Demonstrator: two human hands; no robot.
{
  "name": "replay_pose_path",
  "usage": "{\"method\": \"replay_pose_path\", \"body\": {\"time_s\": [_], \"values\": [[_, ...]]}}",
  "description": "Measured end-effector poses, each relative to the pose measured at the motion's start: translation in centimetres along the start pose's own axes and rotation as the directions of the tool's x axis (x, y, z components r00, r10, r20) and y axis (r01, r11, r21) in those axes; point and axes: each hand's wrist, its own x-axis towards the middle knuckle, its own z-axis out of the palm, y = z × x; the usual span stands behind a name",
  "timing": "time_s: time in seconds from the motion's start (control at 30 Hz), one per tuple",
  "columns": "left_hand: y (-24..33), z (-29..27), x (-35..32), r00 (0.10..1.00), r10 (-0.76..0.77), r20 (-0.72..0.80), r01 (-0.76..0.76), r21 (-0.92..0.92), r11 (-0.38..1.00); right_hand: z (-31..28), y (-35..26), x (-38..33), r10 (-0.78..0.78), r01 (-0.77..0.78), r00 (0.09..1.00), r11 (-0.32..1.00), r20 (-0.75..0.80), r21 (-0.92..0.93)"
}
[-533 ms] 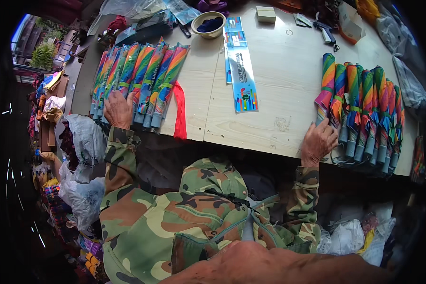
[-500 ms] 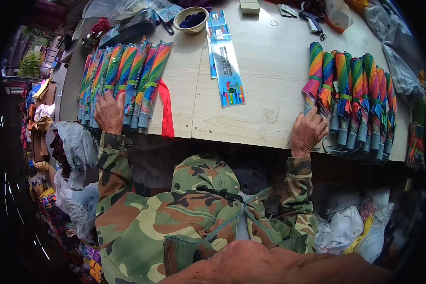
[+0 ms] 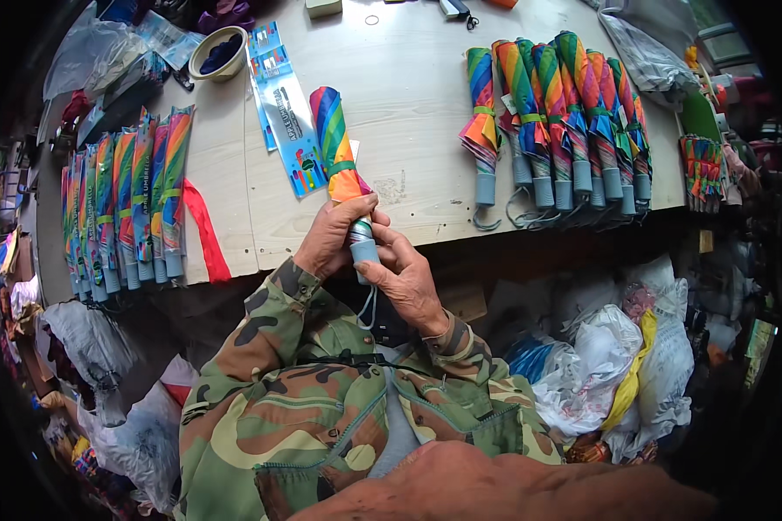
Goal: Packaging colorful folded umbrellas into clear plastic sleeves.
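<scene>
The left hand (image 3: 324, 236) and the right hand (image 3: 408, 282), both bare and coming from green-and-brown camouflage sleeves (image 3: 265, 321), meet at the bench's near edge on one rainbow-striped folded fabric umbrella (image 3: 330, 130). Its narrow tip points away from the person, and a green fabric strap (image 3: 341, 168) circles it. The left hand's fingers are clamped around the gathered cloth just above the handle; the right hand's thumb presses on the grey-blue cylindrical handle (image 3: 365, 252), its fingers curled behind (how far around, I cannot tell). A pale cord loop (image 3: 369, 308) hangs from the handle's end.

On the pale wooden bench (image 3: 434, 156), beyond the left hand, lie flat blue-and-silver printed sleeves (image 3: 294, 130), near a cream round bowl (image 3: 228, 72) with dark contents. To the left, rainbow umbrellas in clear printed sleeves (image 3: 129, 200) lie side by side, a bright red cloth strip (image 3: 205, 233) just beside them. To the right, well apart from the hands, lies a row of unsleeved rainbow umbrellas (image 3: 554, 126), handles toward the person.
</scene>
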Motion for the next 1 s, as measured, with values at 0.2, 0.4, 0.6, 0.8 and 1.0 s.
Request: {"method": "replay_pose_path", "body": {"time_s": [0.2,0.4,0.6,0.8,1.0], "values": [[-0.1,0.2,-3.6,1.0,0.016,-0.024,-0.005,0.415,0.91,-4.3,-3.0,6.7,-0.283,0.239,0.927,0.951,-0.244,-0.196],[-2.6,0.0,-5.5,0.98,0.178,0.089,-0.117,0.981,0.157,-4.9,-6.1,12.6,-0.166,0.199,0.979,0.901,-0.117,0.386],[-1.9,-2.2,-5.9,0.962,-0.198,0.189,0.102,0.426,0.899,-4.6,-5.8,12.3,-0.321,0.173,0.943,0.703,0.089,0.69],[-7.9,-4.4,-3.2,0.816,0.473,0.333,-0.468,0.861,0.2,-1.3,-5.9,11.8,-0.248,0.283,0.956,0.918,-0.155,0.278],[-5.5,-2.7,-5.0,0.898,0.321,0.302,-0.291,0.953,-0.084,-0.7,-4.1,11.4,-0.138,0.188,0.962,0.96,-0.235,0.206]]}}
